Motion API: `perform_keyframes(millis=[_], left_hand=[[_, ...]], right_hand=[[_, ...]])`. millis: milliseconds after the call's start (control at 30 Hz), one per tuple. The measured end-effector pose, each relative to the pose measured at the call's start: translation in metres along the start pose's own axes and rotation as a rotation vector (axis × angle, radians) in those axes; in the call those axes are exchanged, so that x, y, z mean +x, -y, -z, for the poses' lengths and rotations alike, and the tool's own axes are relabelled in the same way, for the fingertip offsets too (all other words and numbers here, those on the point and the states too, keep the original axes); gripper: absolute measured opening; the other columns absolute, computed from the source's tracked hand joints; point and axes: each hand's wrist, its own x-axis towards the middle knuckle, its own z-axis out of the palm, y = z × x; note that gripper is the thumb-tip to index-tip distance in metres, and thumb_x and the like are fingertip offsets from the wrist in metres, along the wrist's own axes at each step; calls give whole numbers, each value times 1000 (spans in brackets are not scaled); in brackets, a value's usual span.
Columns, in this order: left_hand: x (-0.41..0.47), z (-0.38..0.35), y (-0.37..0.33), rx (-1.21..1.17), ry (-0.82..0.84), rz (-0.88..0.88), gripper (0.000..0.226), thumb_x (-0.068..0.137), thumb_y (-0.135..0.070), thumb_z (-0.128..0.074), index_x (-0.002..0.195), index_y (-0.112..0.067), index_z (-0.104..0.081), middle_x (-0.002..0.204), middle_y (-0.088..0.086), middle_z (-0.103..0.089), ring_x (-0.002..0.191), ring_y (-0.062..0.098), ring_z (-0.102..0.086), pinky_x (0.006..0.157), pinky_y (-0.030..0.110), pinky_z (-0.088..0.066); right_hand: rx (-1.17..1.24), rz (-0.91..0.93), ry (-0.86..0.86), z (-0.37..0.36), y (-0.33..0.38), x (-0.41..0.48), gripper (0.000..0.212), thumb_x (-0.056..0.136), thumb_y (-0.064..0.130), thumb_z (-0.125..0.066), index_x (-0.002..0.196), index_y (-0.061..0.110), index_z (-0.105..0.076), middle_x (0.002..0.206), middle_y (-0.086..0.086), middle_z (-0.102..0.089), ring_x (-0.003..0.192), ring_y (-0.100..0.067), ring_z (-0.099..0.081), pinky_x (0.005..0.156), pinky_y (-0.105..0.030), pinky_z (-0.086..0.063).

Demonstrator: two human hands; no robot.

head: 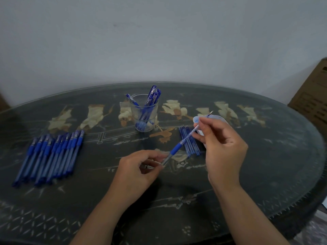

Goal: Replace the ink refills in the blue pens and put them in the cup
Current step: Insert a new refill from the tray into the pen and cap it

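My left hand [139,167] pinches the clear barrel of a blue pen [174,150] near its rubber grip. A thin ink refill [194,129] sticks out of the barrel, and my right hand [223,145] holds it between thumb and fingers, its metal tip pointing up and right. A clear glass cup [144,113] at the table's centre back holds several blue pens. Several more blue pens [51,154] lie in a row on the left. A small bundle of loose refills [188,142] lies under my right hand.
A white shallow dish [219,119] sits behind my right hand, partly hidden. The dark oval table [274,174] has a glass top with inlaid figures. A cardboard box [313,96] stands off the table at the right. A plain wall lies behind.
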Motion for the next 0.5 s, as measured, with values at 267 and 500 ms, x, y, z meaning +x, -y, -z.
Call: perform_keyframes(millis=[267, 500], left_hand=[[-1, 6, 4, 22, -11, 15, 42, 76, 2, -78, 92, -36, -73, 94, -20, -70, 80, 4, -69, 68, 13, -52], [3, 20, 9, -21, -98, 124, 38, 77, 1, -77, 93, -34, -73, 90, -17, -71, 82, 3, -68, 69, 12, -53]], right_hand=[[-97, -129, -18, -7, 0, 20, 26, 86, 5, -72, 108, 20, -74, 92, 5, -77, 86, -12, -74, 83, -31, -59], [-22, -219, 21, 8, 23, 97, 20, 87, -2, -69, 98, 15, -71, 92, -3, -74, 80, -13, -73, 75, -23, -58]])
